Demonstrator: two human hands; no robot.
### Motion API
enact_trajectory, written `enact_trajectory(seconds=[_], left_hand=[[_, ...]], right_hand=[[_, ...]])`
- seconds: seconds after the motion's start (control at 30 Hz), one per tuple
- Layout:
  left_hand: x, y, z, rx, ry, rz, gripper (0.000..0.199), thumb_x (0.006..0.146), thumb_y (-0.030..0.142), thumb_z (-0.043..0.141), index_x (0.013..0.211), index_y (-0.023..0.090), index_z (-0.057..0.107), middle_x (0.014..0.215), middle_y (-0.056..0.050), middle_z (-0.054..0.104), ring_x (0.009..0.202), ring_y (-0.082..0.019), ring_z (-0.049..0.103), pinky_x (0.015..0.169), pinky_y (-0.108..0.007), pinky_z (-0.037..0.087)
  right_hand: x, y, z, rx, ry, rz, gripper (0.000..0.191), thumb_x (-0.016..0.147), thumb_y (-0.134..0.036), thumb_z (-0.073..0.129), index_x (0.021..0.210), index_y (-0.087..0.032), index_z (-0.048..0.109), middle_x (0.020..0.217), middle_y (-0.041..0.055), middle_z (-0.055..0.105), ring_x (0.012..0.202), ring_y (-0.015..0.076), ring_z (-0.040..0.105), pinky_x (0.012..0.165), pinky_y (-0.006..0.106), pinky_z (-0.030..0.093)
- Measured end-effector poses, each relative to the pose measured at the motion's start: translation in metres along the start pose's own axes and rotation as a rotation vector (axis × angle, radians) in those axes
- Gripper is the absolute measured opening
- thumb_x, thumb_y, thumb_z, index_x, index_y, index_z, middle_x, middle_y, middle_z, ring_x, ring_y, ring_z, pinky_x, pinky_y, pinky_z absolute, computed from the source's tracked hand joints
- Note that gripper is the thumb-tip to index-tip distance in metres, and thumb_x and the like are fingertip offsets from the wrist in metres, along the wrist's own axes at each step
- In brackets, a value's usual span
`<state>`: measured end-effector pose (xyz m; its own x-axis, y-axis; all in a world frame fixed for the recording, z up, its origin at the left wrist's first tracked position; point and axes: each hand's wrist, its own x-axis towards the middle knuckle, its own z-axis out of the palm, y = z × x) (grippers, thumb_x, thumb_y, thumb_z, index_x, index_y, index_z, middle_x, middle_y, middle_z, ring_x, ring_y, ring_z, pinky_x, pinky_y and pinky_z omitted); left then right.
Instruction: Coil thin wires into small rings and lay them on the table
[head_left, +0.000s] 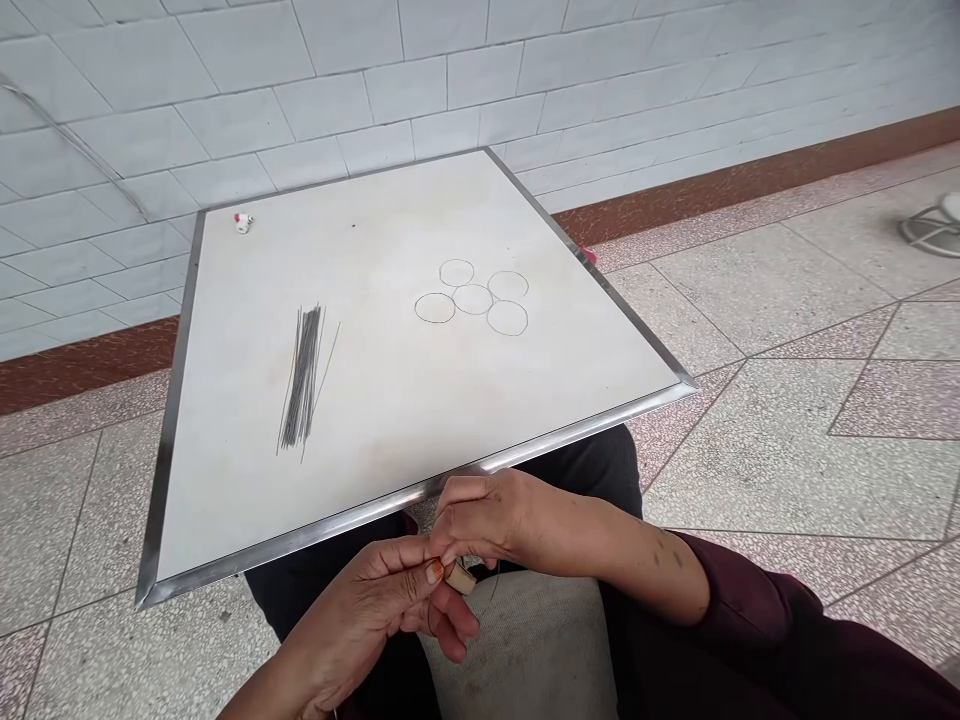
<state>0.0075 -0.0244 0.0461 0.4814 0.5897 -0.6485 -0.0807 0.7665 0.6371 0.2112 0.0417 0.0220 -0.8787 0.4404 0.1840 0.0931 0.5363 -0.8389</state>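
My left hand (397, 590) is closed, thumb and forefinger pinched together just below the table's front edge. A small tan roll, perhaps of tape (460, 578), sits at its fingers. My right hand (484, 515) meets it there, its fingers also pinched. A thin dark wire (495, 585) curves out beneath the right hand; its ends are hidden among the fingers. On the white table (390, 400) lies a bundle of straight dark wires (302, 380), with a few strays at its sides. Farther right, several thin wire rings (472, 299) lie flat in a cluster.
A small white and red object (243, 222) rests near the table's far left corner. Metal edging (315, 540) frames the tabletop, and a tiled wall (405, 90) stands behind it. A round stool-like object (934, 228) is on the floor at far right.
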Motion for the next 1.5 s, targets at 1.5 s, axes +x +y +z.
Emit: enact_trajectory(seconds=[1.5], left_hand=[[0.013, -0.045, 0.015, -0.502, 0.013, 0.382, 0.011, 0.086, 0.024, 0.066, 0.086, 0.017, 0.074, 0.075, -0.002, 0.058, 0.069, -0.012, 0.053, 0.065, -0.026, 0.051]], right_hand=[[0.002, -0.006, -0.006, 0.229, 0.216, 0.082, 0.022, 0.097, -0.026, 0.055, 0.112, -0.017, 0.067, 0.098, 0.0053, 0.056, 0.062, 0.0047, 0.052, 0.053, 0.013, 0.049]])
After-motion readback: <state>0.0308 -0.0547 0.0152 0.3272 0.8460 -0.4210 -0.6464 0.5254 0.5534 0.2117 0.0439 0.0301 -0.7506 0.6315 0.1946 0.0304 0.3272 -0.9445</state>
